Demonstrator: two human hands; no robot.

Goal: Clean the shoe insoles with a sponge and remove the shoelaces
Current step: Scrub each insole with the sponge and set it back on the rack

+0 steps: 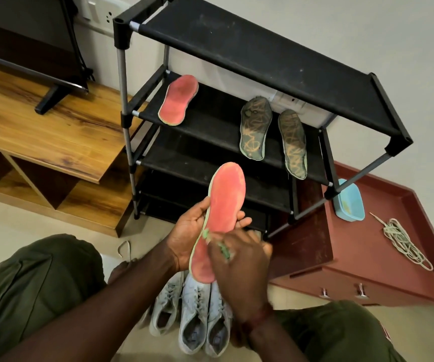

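Observation:
My left hand point(192, 231) holds a pink insole point(223, 205) by its middle, toe end pointing up. My right hand point(239, 265) grips a green sponge point(223, 248) and presses it on the insole's lower half; most of the sponge is hidden under my fingers. A second pink insole point(178, 99) lies on the black shoe rack point(236, 48), on its second shelf. Two dark patterned insoles point(256, 128) point(293, 142) lean on the same shelf to the right. Several pale grey shoes point(195, 312) stand on the floor below my hands, some still laced. A bundle of loose laces point(401, 241) lies on the red cabinet.
A blue tub point(348, 202) sits on the red cabinet point(367, 257) at the right, beside the rack's leg. A wooden TV unit point(41, 131) with a screen stands at the left. One loose lace point(124, 248) lies on the floor by my left knee.

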